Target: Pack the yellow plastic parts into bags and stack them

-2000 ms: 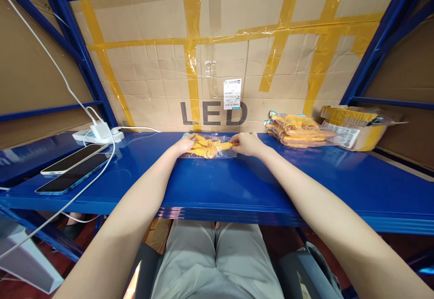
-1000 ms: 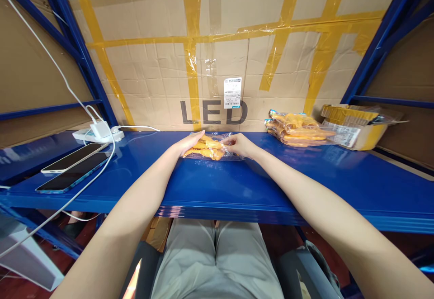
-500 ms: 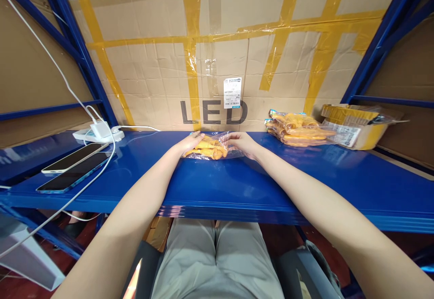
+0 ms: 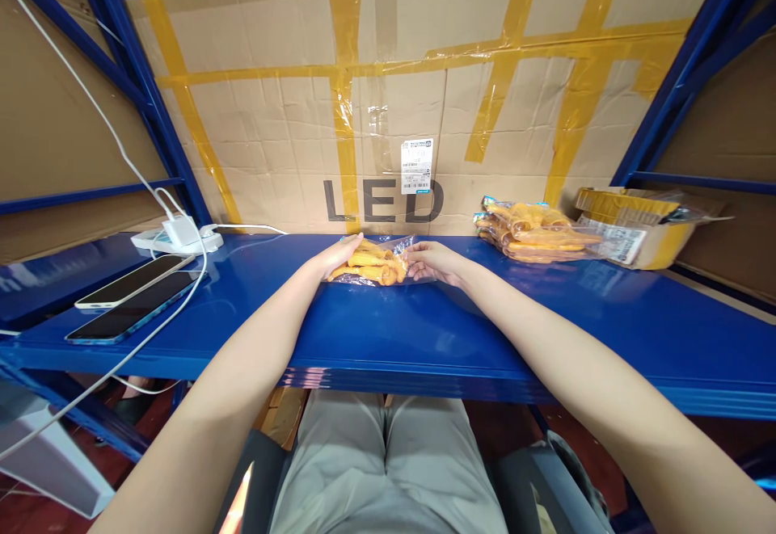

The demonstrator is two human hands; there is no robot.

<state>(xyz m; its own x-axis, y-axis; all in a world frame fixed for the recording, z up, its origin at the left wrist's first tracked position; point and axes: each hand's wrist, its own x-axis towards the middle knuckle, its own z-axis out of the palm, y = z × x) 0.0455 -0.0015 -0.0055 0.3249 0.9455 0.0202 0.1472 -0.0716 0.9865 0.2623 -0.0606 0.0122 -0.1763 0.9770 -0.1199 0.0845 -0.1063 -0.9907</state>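
A clear plastic bag [image 4: 377, 264] with several orange-yellow items inside lies on the blue shelf in front of me; what the items are I cannot make out. My left hand [image 4: 339, 257] is closed on the bag's left end, its thumb on top and most fingers hidden. At the opposite end, my right hand [image 4: 435, 261] has its fingers bent together on the loose plastic. Farther right rests a pile of similar bags [image 4: 527, 231] with orange contents.
An opened carton [image 4: 643, 231] stands beyond the pile at right. Two phones [image 4: 137, 282] lie at left near a white power strip [image 4: 179, 235], whose cable [image 4: 163, 320] hangs over the shelf edge. A large taped cardboard sheet [image 4: 272, 146] forms the back.
My right hand has shifted slightly and its fingers have closed in on the bag's right end, with the plastic there bunched up. My left hand stays nearly in place.
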